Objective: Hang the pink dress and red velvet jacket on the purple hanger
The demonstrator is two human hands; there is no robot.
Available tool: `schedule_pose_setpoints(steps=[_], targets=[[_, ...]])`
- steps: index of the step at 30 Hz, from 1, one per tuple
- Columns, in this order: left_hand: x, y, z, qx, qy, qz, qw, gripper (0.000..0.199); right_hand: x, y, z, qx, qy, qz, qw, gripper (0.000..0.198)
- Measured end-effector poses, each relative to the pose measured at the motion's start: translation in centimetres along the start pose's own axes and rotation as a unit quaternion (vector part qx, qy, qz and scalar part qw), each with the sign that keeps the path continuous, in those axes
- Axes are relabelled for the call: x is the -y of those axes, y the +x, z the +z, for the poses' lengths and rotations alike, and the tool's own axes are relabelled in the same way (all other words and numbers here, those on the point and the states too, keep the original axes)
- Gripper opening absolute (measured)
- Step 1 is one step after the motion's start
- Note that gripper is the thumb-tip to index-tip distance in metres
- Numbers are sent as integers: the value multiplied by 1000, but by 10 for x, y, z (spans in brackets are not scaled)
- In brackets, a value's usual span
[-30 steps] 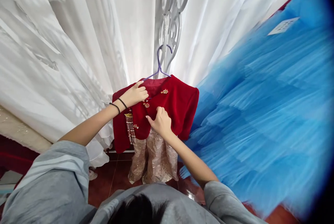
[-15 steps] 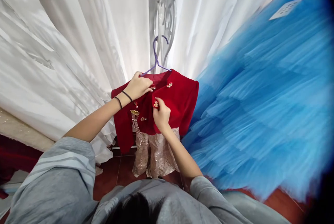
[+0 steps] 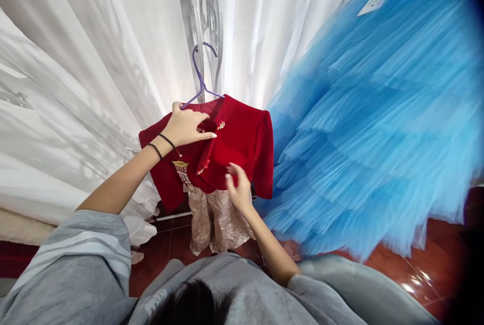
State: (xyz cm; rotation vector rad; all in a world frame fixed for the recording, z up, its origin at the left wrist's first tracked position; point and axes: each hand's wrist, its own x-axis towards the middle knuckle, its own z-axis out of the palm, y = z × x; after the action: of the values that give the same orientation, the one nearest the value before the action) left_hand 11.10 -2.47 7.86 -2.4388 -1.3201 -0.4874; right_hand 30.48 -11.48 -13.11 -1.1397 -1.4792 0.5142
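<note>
A short red velvet jacket (image 3: pixel 234 143) with beaded fastenings hangs on a purple hanger (image 3: pixel 202 85). My left hand (image 3: pixel 185 125) lies over its left shoulder and neckline, close to the hanger's arm. Its thumb and forefinger are stretched apart over the front opening; the other fingertips are partly hidden. In front of the jacket's lower right part is my right hand (image 3: pixel 239 188), open and slightly blurred, with nothing between its fingers. The right front panel's edge lies loose and slanted. A gold fan-shaped tassel ornament (image 3: pixel 181 167) hangs on the left panel. Below the jacket shows a shiny pinkish garment (image 3: pixel 227 221).
A grey scrollwork metal stand (image 3: pixel 206 7) rises behind the hanger. White drapery (image 3: pixel 94 62) spreads on both sides of it. A large blue layered tulle dress (image 3: pixel 363 128) fills the right side. The floor (image 3: pixel 166 244) is reddish-brown tile.
My right hand has let go of the jacket's front edge and drawn down and away, so the panel has dropped. My left thumb and forefinger have parted. The view has swung to the right.
</note>
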Motion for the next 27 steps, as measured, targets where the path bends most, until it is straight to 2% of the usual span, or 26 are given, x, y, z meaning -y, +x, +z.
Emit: schedule_pose_setpoints(steps=[1, 2, 3, 6, 10, 12, 14, 17, 21, 24, 27], targets=[[-3, 0, 2, -3, 8, -1, 1000, 50, -24, -8, -13, -103, -15, 82, 991, 34], [-6, 0, 5, -4, 18, 0, 1000, 51, -47, -12, -25, -157, -27, 151, 976, 31], [-9, 0, 7, -7, 24, 2, 1000, 51, -68, -13, -33, -178, -30, 195, 964, 32], [-12, 0, 11, -21, -2, 3, 1000, 45, -112, -1, -39, -135, -16, 216, 967, 36], [-12, -3, 10, -34, -63, 23, 997, 32, -126, 20, -23, -82, -21, 196, 977, 22], [-9, -8, 8, -50, -82, 39, 995, 26, -124, 23, -19, -79, -43, 197, 976, 20], [-1, -17, 7, -100, -98, 24, 990, 22, -118, 23, -22, -82, -65, 198, 975, 19], [20, -40, 10, -221, -106, -73, 967, 25, -96, 23, -34, -128, -103, 155, 974, 35], [41, -85, 38, -342, -107, -207, 910, 40, -45, 28, -39, -192, -149, 10, 970, 59], [25, -111, 75, -380, -87, -269, 881, 72, -7, 39, -25, -167, -169, -80, 968, 87], [-14, -114, 113, -337, -88, -324, 879, 107, 13, 59, -5, -124, -212, -115, 962, 122]])
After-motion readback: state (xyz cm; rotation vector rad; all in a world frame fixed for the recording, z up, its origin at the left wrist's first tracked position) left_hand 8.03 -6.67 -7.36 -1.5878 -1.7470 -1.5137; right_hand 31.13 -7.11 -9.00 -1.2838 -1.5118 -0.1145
